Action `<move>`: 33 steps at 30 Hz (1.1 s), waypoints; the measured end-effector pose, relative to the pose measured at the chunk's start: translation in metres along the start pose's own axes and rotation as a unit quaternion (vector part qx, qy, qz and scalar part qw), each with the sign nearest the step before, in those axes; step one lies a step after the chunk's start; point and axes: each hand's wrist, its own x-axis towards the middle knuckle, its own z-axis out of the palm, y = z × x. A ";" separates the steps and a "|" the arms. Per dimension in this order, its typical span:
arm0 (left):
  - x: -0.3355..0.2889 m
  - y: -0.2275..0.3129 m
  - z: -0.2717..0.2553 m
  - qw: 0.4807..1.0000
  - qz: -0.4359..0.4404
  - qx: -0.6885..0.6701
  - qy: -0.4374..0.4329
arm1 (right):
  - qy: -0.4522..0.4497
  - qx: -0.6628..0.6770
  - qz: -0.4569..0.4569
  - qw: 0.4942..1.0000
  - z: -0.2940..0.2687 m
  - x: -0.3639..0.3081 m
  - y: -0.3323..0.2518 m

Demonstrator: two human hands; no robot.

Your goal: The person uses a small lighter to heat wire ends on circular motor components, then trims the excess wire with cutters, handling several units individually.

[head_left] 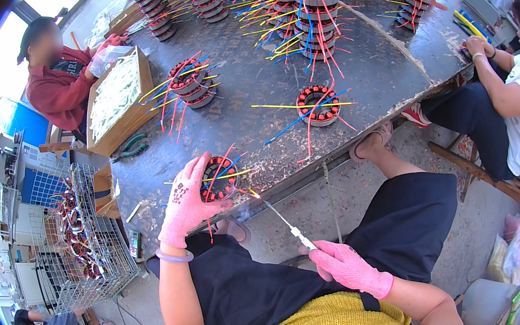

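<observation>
Head view: the left hand (188, 197), in a pink glove, is half curled, fingers and thumb clasping the left side of a wound wire ring (215, 196) at the near edge of the tabletop (368, 91). The right hand (351, 267), also gloved, is closed around the handle of a white tool (301, 236), whose thin metal rod reaches toward the ring's loose wires; contact at the tip is too small to tell. On the tabletop's left, a cardboard box (117, 133) holds pale strips (114, 96); below, a wire basket (109, 252) contains tangled dark, red and white pieces (76, 237).
</observation>
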 end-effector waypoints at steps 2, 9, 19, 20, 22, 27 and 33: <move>0.000 0.003 -0.001 1.000 -0.013 -0.001 -0.007 | 0.000 -0.003 0.004 1.000 0.000 0.000 0.000; 0.000 0.003 -0.001 1.000 -0.016 -0.003 -0.009 | 0.002 0.001 0.003 1.000 0.001 -0.003 -0.008; -0.002 0.008 -0.003 0.999 -0.026 0.018 -0.004 | 0.012 0.038 0.020 0.999 -0.001 -0.004 -0.008; -0.002 0.009 -0.005 0.999 -0.025 0.019 -0.006 | 0.015 0.036 0.027 0.999 -0.001 -0.005 -0.011; -0.001 0.003 -0.007 1.000 0.017 0.021 -0.012 | 0.016 0.051 0.030 0.998 -0.002 -0.005 -0.010; -0.002 0.004 -0.004 0.998 0.069 0.011 0.008 | 0.021 0.041 0.024 0.999 -0.002 -0.003 -0.008; -0.002 0.010 -0.007 0.998 0.060 -0.002 -0.003 | 0.023 0.050 0.027 0.998 0.002 0.000 -0.011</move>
